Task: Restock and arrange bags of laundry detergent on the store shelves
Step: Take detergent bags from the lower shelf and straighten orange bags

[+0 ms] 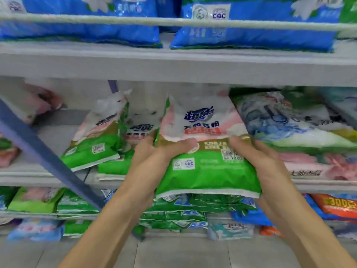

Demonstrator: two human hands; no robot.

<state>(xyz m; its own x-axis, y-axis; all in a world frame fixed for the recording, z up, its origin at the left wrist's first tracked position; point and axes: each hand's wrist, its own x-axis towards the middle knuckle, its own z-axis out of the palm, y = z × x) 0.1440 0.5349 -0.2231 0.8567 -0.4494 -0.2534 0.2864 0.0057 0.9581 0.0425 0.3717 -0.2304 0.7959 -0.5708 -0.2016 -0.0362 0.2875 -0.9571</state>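
- A slanted blue bar (38, 151) crosses the far left in front of the middle shelf (29, 176).
- Right of it, a leaning bag (94, 142), green below and pink above, stands tilted on that shelf. It rests against a second bag (140, 128) of the same print behind it.
- The left grip (152, 159), a bare hand, is clamped on the left edge of the held detergent bag (206, 171). Its thumb lies across the front by the gold band, and its fingers are hidden behind.
- The held detergent bag sits between the two grips with its label facing out. Its white-and-pink top tips back into the middle shelf opening, and its green bottom end juts out past the shelf's front edge.
- The right grip (258, 161), also a bare hand, is clamped on the bag's right edge, thumb on the front and fingers curled round the side.
- Just beside it on the right, a blue-and-white bag (289, 120) lies flat on top of a pink bag (318, 165).
- Lower right, an orange bag (336, 206) lies on the shelf below.
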